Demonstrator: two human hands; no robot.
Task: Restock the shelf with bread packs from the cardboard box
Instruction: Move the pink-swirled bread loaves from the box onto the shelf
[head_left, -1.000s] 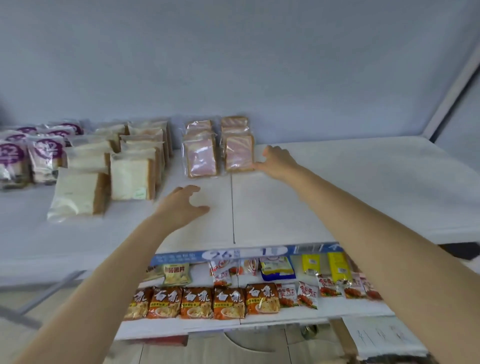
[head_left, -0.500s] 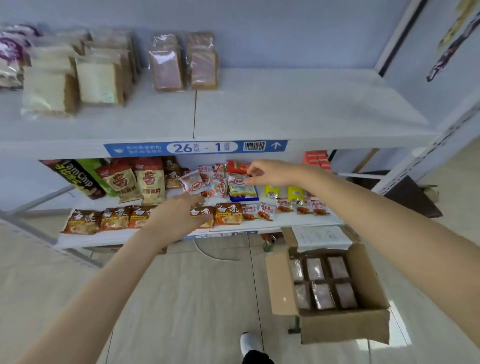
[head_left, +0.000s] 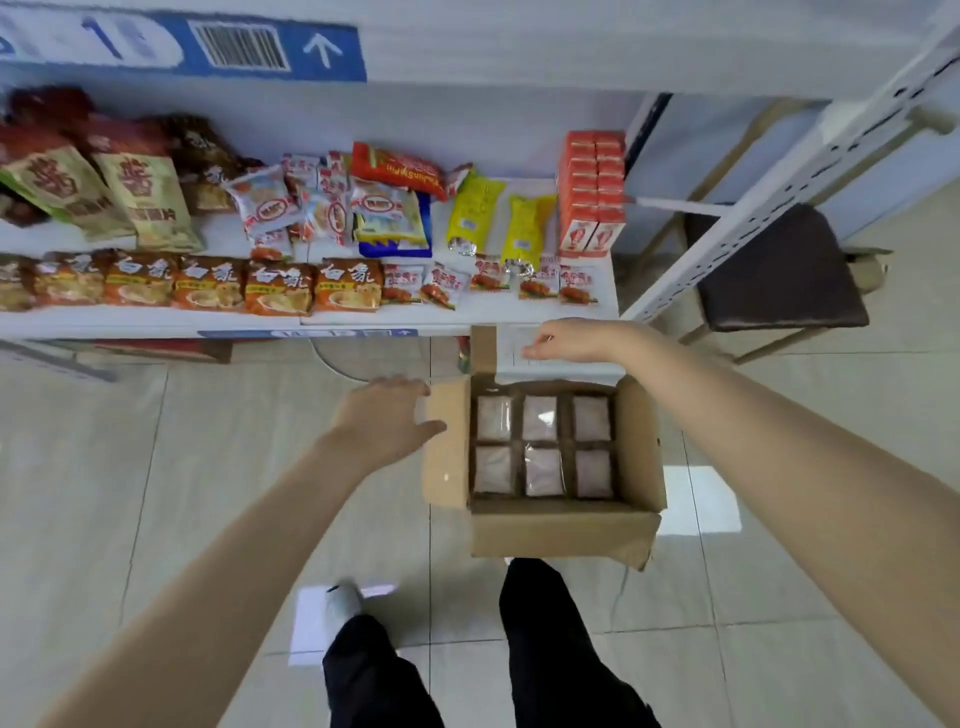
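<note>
An open cardboard box (head_left: 561, 530) stands on the tiled floor below me, with several clear-wrapped bread packs (head_left: 543, 447) lying in two rows inside. My left hand (head_left: 387, 418) hovers just left of the box's left flap, fingers relaxed and holding nothing. My right hand (head_left: 563, 340) hangs above the box's far flap, fingers loosely curled, empty. The upper shelf edge (head_left: 519, 57) with its blue label strip runs across the top; the bread on it is out of view.
The lower shelf (head_left: 467, 314) holds noodle packs, snack bags and orange cartons. A white shelf upright (head_left: 769, 197) slants at the right, with a dark-seated chair (head_left: 779, 270) behind it. My legs and a white shoe stand right by the box.
My view has tilted down from the upper shelf to the box on the floor. Both hands have dropped from the bread row to the box, and both remain empty.
</note>
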